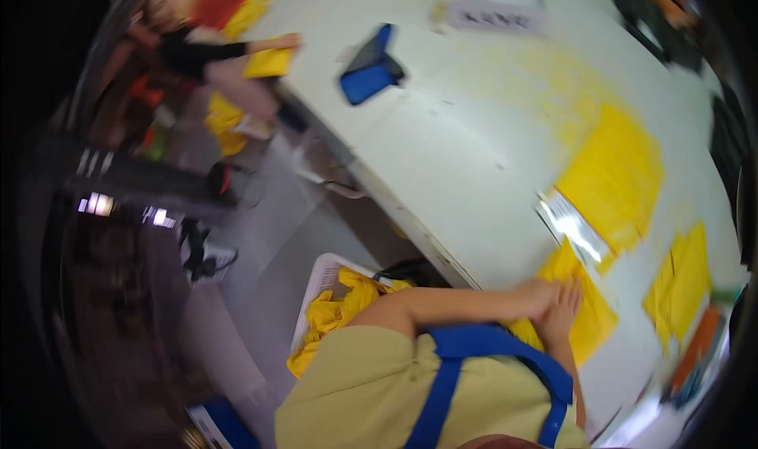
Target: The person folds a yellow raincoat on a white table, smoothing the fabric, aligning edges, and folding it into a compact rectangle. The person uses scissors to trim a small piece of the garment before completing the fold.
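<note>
While crumpled yellow pieces are lying unsmoothed in the basket at lower centre, the left hand and right hand are overlapping at lower right, fingers bunched, grip unclear. Beneath them a yellow cloth is lying on the table, apparently unfinished; flatter yellow sheets rightward are looking further along.

The fabric is bright yellow; the white table has yellow speckles; straps are blue.

Blur softens the brightly lit white table, the bent fisheye rim falling dark
</note>
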`<state>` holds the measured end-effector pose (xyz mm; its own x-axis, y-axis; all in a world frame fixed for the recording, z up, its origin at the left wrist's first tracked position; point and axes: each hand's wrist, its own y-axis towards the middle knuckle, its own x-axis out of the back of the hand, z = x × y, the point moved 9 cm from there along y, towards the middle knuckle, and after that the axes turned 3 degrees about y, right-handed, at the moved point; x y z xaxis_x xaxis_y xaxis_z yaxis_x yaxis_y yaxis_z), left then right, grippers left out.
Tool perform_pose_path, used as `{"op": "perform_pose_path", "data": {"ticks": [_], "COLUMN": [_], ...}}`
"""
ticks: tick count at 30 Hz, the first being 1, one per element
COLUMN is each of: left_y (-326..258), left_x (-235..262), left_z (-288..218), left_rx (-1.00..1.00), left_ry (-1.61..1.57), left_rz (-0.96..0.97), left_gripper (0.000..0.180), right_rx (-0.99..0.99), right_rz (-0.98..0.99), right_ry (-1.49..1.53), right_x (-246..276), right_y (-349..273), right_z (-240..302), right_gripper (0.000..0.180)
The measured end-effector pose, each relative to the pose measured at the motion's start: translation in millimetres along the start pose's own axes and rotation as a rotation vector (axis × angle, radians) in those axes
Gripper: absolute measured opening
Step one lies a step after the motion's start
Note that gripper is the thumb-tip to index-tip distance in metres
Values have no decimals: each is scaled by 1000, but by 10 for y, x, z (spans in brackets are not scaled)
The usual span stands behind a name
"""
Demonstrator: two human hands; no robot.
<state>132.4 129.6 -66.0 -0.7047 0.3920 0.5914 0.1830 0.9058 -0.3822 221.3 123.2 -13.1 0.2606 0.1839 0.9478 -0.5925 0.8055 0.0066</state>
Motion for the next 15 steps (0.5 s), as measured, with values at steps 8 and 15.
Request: {"op": "perform_pose_path", "data": {"ticks": [8, 15], "left_y": [159, 473], "left_x": [-203, -344], "left_z": [-472, -286], "left_rx": [-104, -24], "left_ry": [10, 101], "left_rz": [-15, -25], "left_gripper": [23, 17], "right_rx": [-295, -98], "right_rz": [-122, -248], "right_ry": [902, 1990], "right_x": [47, 1918], "right_y": [-83, -815], "right_z": [-1068, -3072], "right_gripper": [27, 20]}}
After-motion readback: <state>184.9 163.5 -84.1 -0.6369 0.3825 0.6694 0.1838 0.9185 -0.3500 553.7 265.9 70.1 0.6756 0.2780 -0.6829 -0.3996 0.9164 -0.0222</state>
